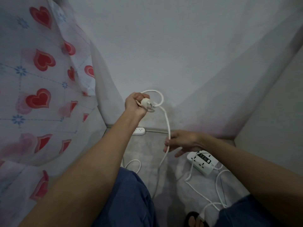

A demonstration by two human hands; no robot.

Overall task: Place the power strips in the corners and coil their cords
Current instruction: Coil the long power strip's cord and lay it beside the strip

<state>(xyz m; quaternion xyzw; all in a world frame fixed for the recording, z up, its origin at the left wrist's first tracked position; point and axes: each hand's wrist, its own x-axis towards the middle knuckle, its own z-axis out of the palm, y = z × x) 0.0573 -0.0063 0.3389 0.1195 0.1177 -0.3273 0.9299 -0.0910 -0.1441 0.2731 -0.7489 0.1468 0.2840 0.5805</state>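
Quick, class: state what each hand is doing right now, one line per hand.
Left hand: closed around the plug of the white cord.
Right hand: fingers loosely curled around the same cord lower down.

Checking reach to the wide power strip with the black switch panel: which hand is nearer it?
Right hand, just above the wide power strip; left hand is raised far up-left.

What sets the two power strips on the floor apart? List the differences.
The slim power strip lies against the wall's foot by the corner, partly hidden behind the left forearm; the wide power strip lies out on the open floor. The wide one has a dark panel on top; the slim one shows plain white. Both are white.
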